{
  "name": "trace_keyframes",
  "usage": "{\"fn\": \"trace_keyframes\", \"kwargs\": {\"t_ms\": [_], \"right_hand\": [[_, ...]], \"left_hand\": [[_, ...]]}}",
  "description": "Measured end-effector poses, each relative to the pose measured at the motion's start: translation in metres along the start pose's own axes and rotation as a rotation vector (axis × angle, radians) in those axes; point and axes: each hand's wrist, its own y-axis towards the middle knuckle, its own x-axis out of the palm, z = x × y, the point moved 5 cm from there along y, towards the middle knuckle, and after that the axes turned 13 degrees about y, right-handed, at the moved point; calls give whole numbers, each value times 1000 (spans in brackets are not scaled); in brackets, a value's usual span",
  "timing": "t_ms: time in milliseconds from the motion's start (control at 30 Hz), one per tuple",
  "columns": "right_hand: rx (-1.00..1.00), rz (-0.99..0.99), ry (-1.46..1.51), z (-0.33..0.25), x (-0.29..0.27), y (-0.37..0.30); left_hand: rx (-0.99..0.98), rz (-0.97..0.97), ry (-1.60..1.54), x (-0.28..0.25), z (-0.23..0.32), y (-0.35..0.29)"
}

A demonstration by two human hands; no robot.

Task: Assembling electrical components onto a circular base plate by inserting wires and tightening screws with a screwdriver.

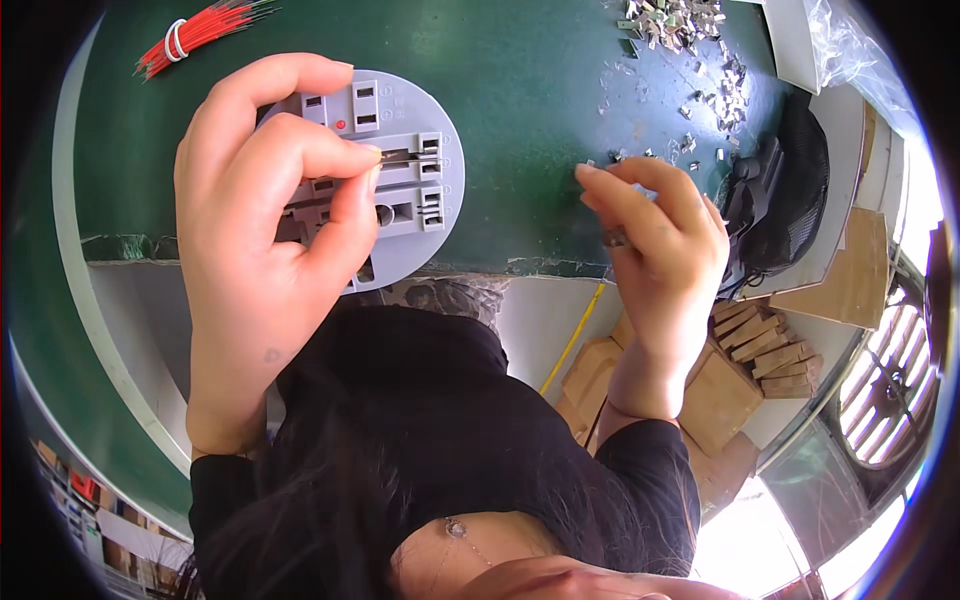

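your left hand [262,190] pinches a thin dark piece [402,158] over the grey fixture [420,108] by the near edge of the table [525,180], seemingly seating it; careful alignment is needed next. your right hand [662,225] is half-curled, contents unclear.

Faint small marks [387,100] on grey round housing [415,112], too tiny to read

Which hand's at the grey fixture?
The left hand: it pinches a thin dark piece above the grey fixture; the right hand is off over the green table.
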Motion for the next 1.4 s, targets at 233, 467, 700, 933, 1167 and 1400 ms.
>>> {"fn": "trace_keyframes", "kwargs": {"t_ms": [233, 467, 700, 933, 1167, 1400], "right_hand": [[-193, -83, 32, -1, -6, 22], [-117, 107, 360, -4, -3, 21], [13, 24, 267, -3, -6, 25], [146, 55, 270, 0, -4, 27], [321, 31, 276, -10, 13, 11], [143, -37, -2, -23, 11, 16]], "left_hand": [[-19, -2, 9, 1, -1, 1], [14, -22, 5, 2, -1, 5], [54, -53, 92, -2, 0, 6], [77, -78, 97, -6, 1, 9], [90, -65, 83, -5, 1, 7], [69, -40, 109, -6, 3, 7]]}}
